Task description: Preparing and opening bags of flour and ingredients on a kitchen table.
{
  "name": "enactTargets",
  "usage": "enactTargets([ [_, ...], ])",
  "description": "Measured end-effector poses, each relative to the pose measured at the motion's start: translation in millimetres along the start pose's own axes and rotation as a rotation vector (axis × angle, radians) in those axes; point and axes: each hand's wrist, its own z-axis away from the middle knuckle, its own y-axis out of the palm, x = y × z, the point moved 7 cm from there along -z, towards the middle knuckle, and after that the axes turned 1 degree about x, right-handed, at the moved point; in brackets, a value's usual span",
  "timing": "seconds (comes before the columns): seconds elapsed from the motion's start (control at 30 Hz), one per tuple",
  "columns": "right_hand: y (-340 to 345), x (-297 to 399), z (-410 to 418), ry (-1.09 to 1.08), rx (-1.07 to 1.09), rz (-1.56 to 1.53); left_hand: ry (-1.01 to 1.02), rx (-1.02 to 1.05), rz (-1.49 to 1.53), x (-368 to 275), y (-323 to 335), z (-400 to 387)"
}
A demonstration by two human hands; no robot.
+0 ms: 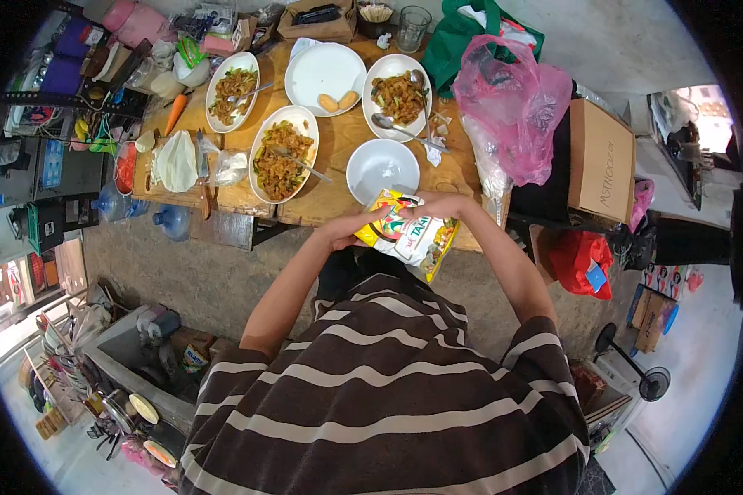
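My left hand (353, 229) and my right hand (436, 206) both grip a white and yellow printed plastic packet (408, 234) at its upper end. The packet hangs tilted at the near edge of the wooden table, its top over the rim of a white bowl (382, 166). No contents show in the bowl. Beyond it, a white plate (325, 71) bears two small yellowish oblong pieces of food. Oval dishes of brown food with greens and spoons stand around: one near left (283, 154), one far left (232, 93), one at right (398, 93).
On the left of the wooden table (328, 207) lie a carrot (176, 114), a knife (203, 161) and plastic bags. At the right stand a pink plastic bag (514, 111), a green bag (449, 52) and a cardboard box (600, 164). A drinking glass (413, 30) stands at the back.
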Motion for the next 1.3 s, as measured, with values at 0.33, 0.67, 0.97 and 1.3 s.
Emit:
enactTargets([
  [0.33,-9,-32,-6,0.268,0.069,0.001,0.085,-0.071,0.188,10,-7,-22],
  [0.67,-7,-10,-5,0.286,0.004,-0.081,0.156,-0.109,0.307,10,-13,-28],
  [0.97,-14,-38,-22,0.336,0.009,-0.143,0.17,-0.148,0.36,8,-12,-27],
  [1.3,-13,-51,-31,0.352,-0.009,-0.182,0.152,-0.163,0.378,15,-16,-36],
])
